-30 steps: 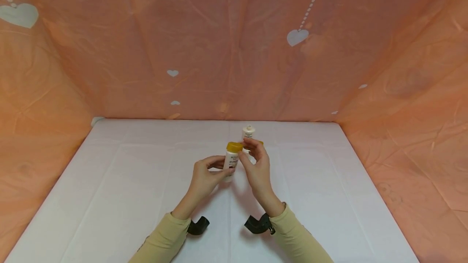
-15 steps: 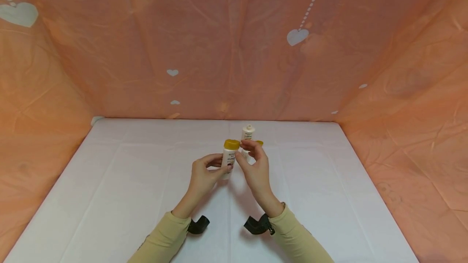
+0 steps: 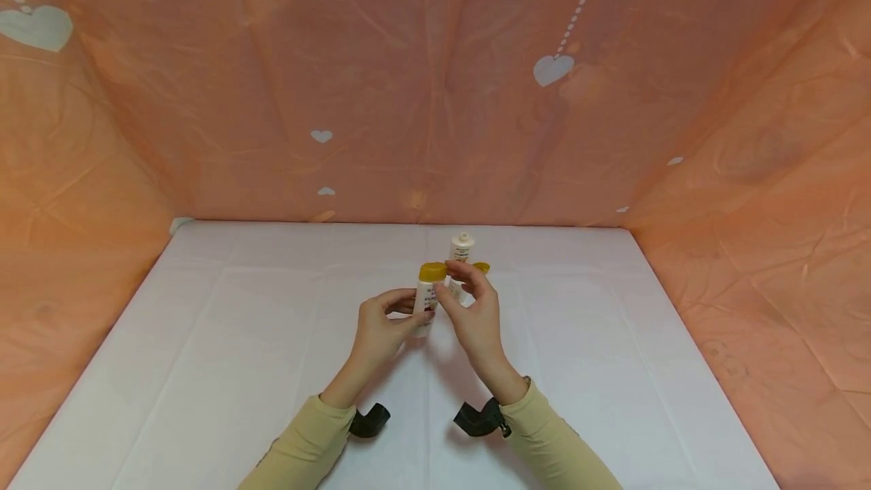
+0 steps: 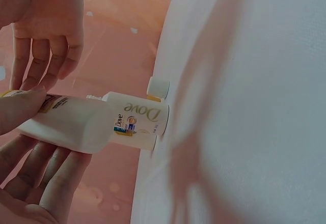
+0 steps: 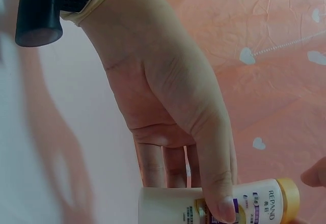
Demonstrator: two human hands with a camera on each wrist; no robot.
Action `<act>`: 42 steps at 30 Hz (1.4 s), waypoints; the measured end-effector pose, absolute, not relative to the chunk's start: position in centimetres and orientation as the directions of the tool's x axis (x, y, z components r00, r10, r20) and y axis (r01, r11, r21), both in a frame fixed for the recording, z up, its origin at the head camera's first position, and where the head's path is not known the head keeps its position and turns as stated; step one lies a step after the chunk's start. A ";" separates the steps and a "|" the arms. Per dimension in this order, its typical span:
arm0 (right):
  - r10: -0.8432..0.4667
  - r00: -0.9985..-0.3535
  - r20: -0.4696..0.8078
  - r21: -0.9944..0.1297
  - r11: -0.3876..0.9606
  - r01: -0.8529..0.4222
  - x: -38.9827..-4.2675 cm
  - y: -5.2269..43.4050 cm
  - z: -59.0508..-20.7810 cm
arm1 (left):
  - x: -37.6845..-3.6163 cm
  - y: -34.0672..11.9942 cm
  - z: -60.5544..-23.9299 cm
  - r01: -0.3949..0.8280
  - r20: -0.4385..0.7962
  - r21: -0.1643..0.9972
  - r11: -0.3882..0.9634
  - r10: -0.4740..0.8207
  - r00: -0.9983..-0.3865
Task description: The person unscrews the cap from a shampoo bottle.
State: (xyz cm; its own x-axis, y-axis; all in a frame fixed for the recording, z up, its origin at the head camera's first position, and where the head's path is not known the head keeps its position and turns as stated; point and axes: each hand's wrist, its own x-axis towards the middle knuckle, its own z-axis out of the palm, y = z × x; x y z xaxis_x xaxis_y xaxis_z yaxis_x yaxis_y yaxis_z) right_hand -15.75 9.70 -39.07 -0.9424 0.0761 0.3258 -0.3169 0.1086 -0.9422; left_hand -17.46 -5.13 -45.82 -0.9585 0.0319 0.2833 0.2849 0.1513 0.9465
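Note:
In the head view the left hand (image 3: 381, 325) grips a white bottle with a gold cap (image 3: 432, 271). The bottle (image 5: 254, 203) carries a printed label and is held above the table. The thumb of that hand presses on the label in the right wrist view; its fingers (image 4: 38, 173) wrap behind in the left wrist view. The right hand (image 3: 478, 317) is raised at the cap, its thumb and index finger right beside the bottle's top. Its other fingers (image 4: 46, 56) hang loosely extended. A right-hand fingertip (image 5: 314, 174) sits just off the cap in the right wrist view.
Behind the hands, an uncapped white bottle (image 3: 462, 248) stands on the white table (image 3: 578, 324). A Dove bottle (image 4: 140, 113) overlaps another white container in the left wrist view. A gold cap (image 3: 481, 268) peeks past the right hand. Orange sheeting (image 3: 429, 97) encloses the table.
The held bottle has shifted slightly left, rising and then dipping a little. The right hand has moved slightly left along with it; the left hand keeps its grip.

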 end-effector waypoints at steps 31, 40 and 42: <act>0.072 -0.961 0.265 -0.954 0.163 -0.251 -15.9 9.6 -39.0 | -17.1 -4.5 -46.4 0.364 0.353 0.919 0.149 0.094 -0.931; 0.080 -0.956 0.282 -0.946 0.189 -0.263 -17.2 10.1 -41.2 | -17.0 -4.3 -46.2 0.337 0.324 0.928 0.160 0.103 -0.940; 0.081 -0.954 0.288 -0.943 0.196 -0.268 -17.7 10.3 -42.1 | -17.0 -4.3 -46.1 0.324 0.310 0.931 0.166 0.104 -0.945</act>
State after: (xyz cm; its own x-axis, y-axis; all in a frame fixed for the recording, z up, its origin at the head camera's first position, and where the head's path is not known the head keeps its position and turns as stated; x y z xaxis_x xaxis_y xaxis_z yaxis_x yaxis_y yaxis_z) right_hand -17.68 10.33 -42.13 -0.9541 0.0813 0.2883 -0.2684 0.1955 -0.9433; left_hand -16.95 -4.29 -46.10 -0.9449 0.1039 0.3104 0.3242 0.1659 0.9313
